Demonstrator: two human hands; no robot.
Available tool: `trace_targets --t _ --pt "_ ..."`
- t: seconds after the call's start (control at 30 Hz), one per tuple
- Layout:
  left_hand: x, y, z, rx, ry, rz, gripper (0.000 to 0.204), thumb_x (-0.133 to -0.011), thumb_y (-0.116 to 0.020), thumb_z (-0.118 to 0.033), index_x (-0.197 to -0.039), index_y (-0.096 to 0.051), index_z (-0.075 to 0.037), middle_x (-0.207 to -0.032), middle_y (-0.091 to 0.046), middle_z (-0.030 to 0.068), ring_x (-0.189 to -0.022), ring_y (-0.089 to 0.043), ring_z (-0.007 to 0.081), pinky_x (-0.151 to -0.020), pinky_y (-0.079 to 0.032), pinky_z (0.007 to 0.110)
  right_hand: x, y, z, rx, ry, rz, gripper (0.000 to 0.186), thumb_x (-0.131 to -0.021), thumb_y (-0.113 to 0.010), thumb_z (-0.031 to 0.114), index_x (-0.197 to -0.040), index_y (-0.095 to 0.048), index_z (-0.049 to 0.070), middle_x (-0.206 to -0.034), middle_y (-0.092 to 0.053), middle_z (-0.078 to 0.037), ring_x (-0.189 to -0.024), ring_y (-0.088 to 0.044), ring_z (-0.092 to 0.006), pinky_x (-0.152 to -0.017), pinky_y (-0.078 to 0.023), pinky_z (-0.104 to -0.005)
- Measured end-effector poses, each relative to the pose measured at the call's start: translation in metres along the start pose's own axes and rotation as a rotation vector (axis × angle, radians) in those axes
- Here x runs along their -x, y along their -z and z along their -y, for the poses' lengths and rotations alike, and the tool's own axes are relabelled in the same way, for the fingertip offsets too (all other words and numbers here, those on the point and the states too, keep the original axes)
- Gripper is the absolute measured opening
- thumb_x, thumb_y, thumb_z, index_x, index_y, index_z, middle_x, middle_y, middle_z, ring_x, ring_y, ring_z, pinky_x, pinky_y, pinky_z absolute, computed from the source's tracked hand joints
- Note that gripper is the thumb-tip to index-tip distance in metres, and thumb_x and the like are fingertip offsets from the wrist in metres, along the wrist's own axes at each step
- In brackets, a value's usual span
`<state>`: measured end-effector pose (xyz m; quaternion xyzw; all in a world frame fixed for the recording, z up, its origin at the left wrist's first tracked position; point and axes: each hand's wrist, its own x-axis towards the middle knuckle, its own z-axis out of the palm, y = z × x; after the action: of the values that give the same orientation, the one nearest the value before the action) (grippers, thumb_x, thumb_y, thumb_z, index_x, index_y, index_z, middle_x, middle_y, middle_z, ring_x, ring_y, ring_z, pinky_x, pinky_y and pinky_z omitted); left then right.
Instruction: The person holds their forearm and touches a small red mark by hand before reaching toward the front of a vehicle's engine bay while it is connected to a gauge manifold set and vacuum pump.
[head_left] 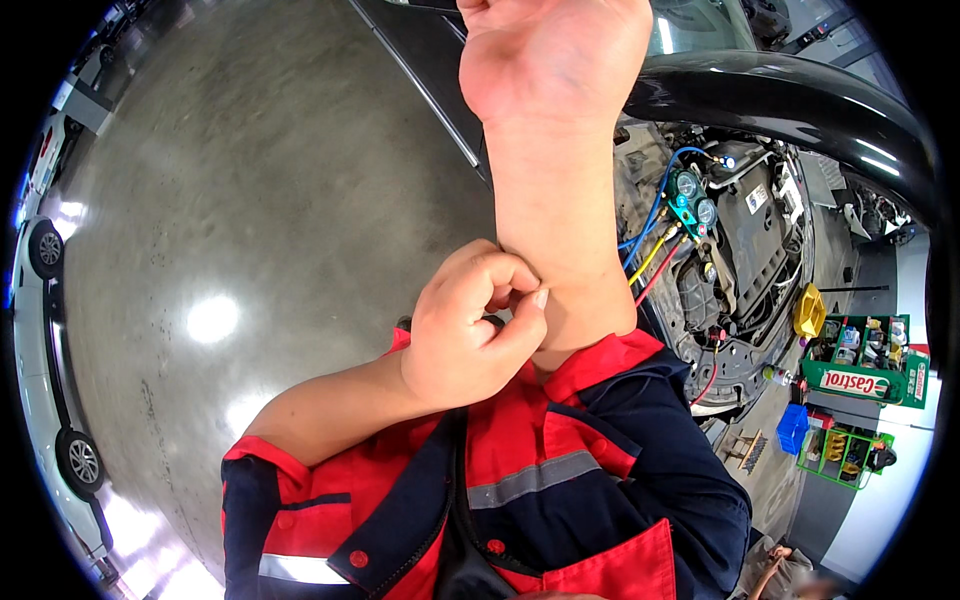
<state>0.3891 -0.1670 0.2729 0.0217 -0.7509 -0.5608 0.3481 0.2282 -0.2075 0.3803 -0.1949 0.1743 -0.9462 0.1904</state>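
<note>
My right forearm (555,200) is raised, bare below a rolled red cuff (610,355). My right hand (555,55) is at the top edge with its palm toward me; most of its fingers lie outside the picture. My left hand (480,320) crosses over to the inside of that forearm, near the elbow. Its thumb and forefinger are pinched together against the skin; whatever is between them, if anything, cannot be made out. Right of the forearm, a manifold gauge set (690,205) with two round dials and blue, yellow and red hoses sits over a car's engine bay (750,240).
The car's black raised hood (790,95) arches at upper right. Beyond the engine stand a yellow container (809,312), a green rack of bottles (865,365) and a blue bin (793,428). Another person (780,570) is at lower right. A white car (45,350) is parked far left across the grey floor (270,200).
</note>
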Motion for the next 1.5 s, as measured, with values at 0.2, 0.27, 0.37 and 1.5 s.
trace_targets --t 0.2,0.27,0.37,1.5 --pt "0.001 0.004 -0.005 0.133 0.074 0.035 0.012 -0.080 -0.066 0.006 -0.084 -0.058 -0.001 -0.078 -0.055 0.0067 -0.062 -0.055 0.0122 -0.054 -0.045 0.026 0.001 -0.001 -0.002 0.005 0.003 0.015 0.013 -0.089 -0.054 0.015 -0.090 -0.060 0.004 -0.073 -0.059 -0.003 -0.066 -0.053 -0.0148 -0.064 -0.041 -0.0273" --pt "0.002 0.007 -0.004 0.151 0.071 0.074 0.010 -0.082 -0.064 0.007 -0.086 -0.058 0.000 -0.080 -0.055 0.0073 -0.063 -0.056 0.0120 -0.055 -0.046 0.026 0.002 -0.002 -0.001 0.003 0.006 0.008 0.013 -0.089 -0.054 0.015 -0.090 -0.060 0.004 -0.073 -0.059 -0.003 -0.066 -0.053 -0.0148 -0.064 -0.042 -0.0274" --pt "0.001 0.009 -0.008 0.208 0.083 0.110 0.009 -0.085 -0.062 0.008 -0.088 -0.057 0.001 -0.082 -0.054 0.0077 -0.064 -0.057 0.0116 -0.056 -0.047 0.025 0.003 -0.003 -0.001 -0.004 0.012 0.013 0.013 -0.089 -0.054 0.015 -0.090 -0.060 0.004 -0.073 -0.059 -0.004 -0.067 -0.054 -0.0149 -0.065 -0.042 -0.0274" --pt "-0.001 0.006 0.005 0.186 0.002 0.117 0.011 -0.086 -0.060 0.007 -0.089 -0.055 -0.001 -0.080 -0.052 0.0046 -0.061 -0.042 0.0079 -0.054 -0.033 0.023 -0.002 0.004 -0.004 -0.005 -0.005 0.008 0.014 -0.089 -0.053 0.016 -0.091 -0.060 0.004 -0.074 -0.058 -0.003 -0.068 -0.053 -0.0151 -0.066 -0.041 -0.0278"
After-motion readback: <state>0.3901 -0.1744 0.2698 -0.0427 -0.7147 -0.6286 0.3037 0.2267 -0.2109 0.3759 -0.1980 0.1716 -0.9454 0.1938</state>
